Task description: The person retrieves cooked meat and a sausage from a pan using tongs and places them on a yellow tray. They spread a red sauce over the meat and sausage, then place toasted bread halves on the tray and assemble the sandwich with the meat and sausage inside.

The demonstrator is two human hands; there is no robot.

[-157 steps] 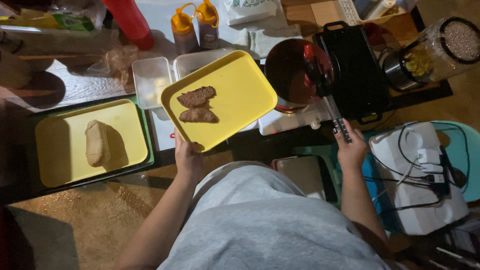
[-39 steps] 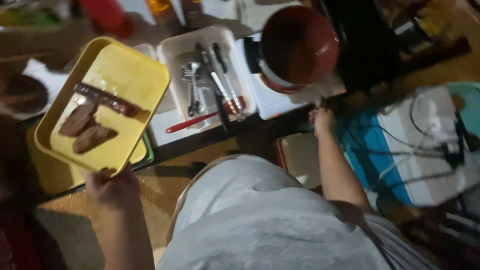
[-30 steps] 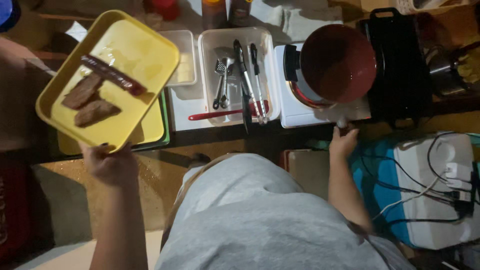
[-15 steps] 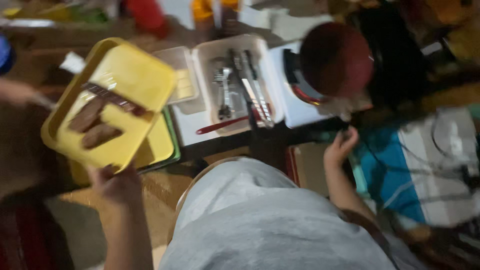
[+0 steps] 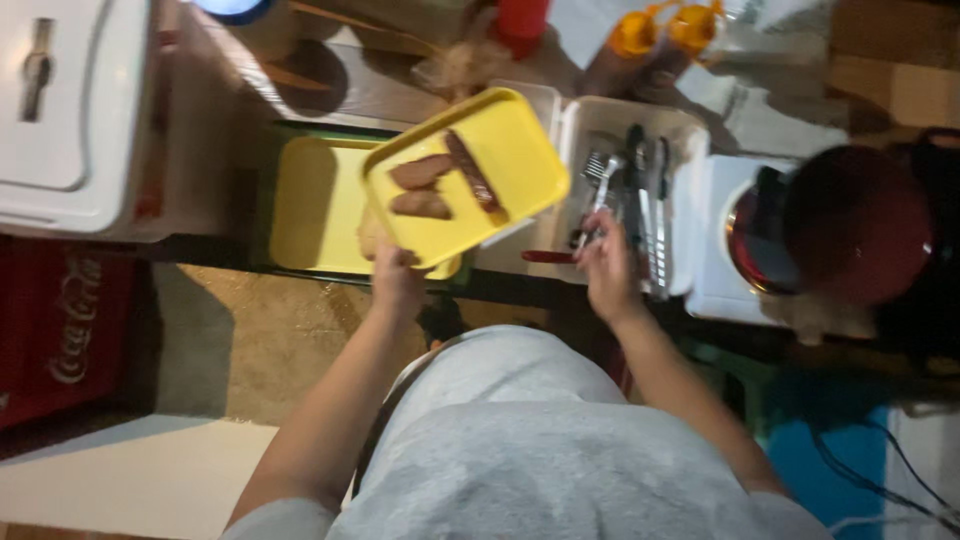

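My left hand [image 5: 397, 281] grips the near edge of a yellow tray [image 5: 520, 150] and holds it tilted above the counter. On it lie two brown pieces of meat [image 5: 421, 187] and a long dark sausage [image 5: 473, 184]. My right hand [image 5: 606, 262] reaches into a white tub [image 5: 680, 125] of metal utensils [image 5: 640, 190], with its fingers on a fork-like tool; the grip is blurred. A red-handled tool [image 5: 548, 256] lies at the tub's near edge.
A second yellow tray [image 5: 310, 205] lies flat beneath the held one. A dark red pan [image 5: 850, 220] sits on a white cooker [image 5: 715, 255] at the right. Orange-capped sauce bottles [image 5: 660, 30] stand behind. A white cooler [image 5: 70, 110] and a red crate [image 5: 60, 320] stand at the left.
My right hand left the cooker's edge and moved left into the utensil tub. The held tray swung right, over the flat tray. The camera view shifted left.
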